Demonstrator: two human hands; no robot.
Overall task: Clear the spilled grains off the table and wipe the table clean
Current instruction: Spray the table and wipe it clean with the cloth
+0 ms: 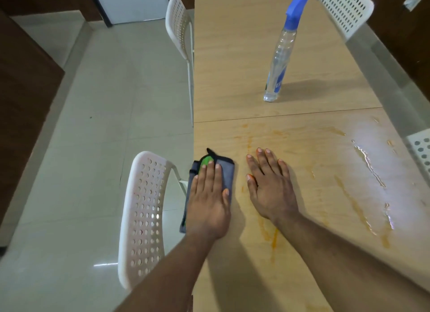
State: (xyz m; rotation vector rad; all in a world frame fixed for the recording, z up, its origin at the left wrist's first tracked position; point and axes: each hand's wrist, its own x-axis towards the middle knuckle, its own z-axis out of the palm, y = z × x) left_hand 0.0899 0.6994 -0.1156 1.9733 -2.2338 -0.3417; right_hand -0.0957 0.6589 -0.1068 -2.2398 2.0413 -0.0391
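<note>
Table (302,276) streaked orange, wet patch at right. Left hand (209,202) presses grey cloth (226,174) flat at table's left edge, fingers straight. Right hand (270,186) lies flat beside it, fingers spread, holding nothing.

A single head-worn wide-angle camera looked forward and steeply down onto the wooden table (267,55), standing at its near end and close above it. The table ran away from the lens toward the top of the frame, its left edge falling almost straight down the middle of the picture. Left of the table the view took in tiled floor (97,125) and a white perforated chair (144,218) just beside the edge. Both forearms entered from the bottom, near the lens. Straight lines bowed toward the frame's borders. No second view overlapped it.
</note>
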